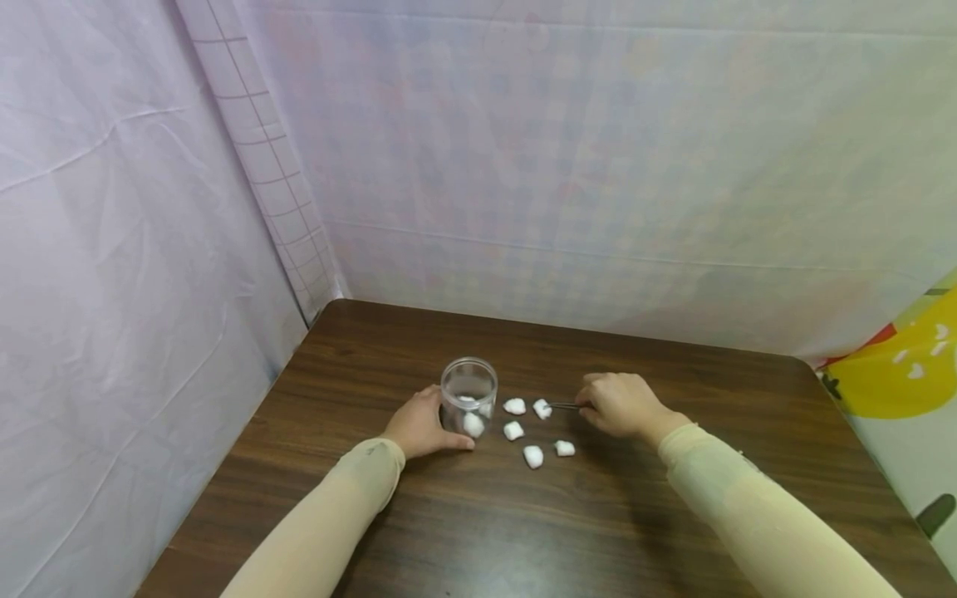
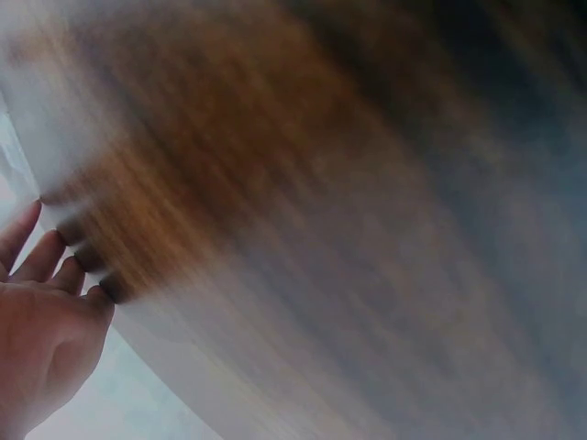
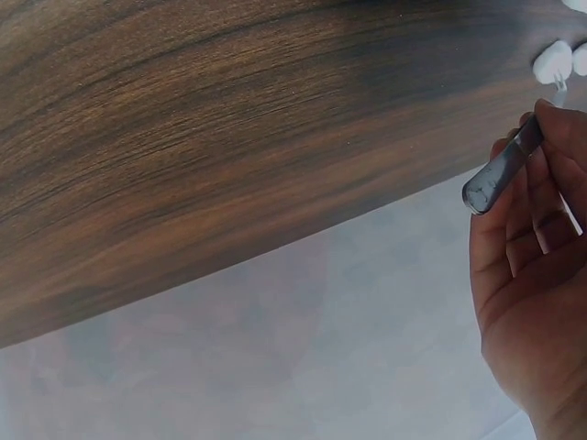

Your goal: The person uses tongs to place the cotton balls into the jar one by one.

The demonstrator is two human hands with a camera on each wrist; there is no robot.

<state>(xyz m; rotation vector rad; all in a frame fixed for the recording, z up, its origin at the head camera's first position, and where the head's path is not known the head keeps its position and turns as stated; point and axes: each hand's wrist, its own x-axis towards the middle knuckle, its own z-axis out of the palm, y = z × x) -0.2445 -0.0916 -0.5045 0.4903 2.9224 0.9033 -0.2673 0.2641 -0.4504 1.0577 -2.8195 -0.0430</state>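
A clear jar (image 1: 469,384) stands upright on the table with white cotton balls (image 1: 473,425) inside. My left hand (image 1: 421,423) holds the jar from its left side, thumb along the front and fingers around the back. In the left wrist view, the fingers (image 2: 44,257) show, but the jar does not. My right hand (image 1: 616,404) pinches metal tweezers (image 3: 503,170) between thumb and fingers. The tips of the tweezers are at a cotton ball (image 1: 542,409) to the right of the jar, also in the right wrist view's upper right corner.
More cotton balls lie between the jar and my right hand, among them a rear one (image 1: 514,406) and a front one (image 1: 533,457). The brown wooden table (image 1: 419,540) meets a pale curtain (image 1: 568,166) at the back. Yellow printed fabric (image 1: 890,382) hangs at the right.
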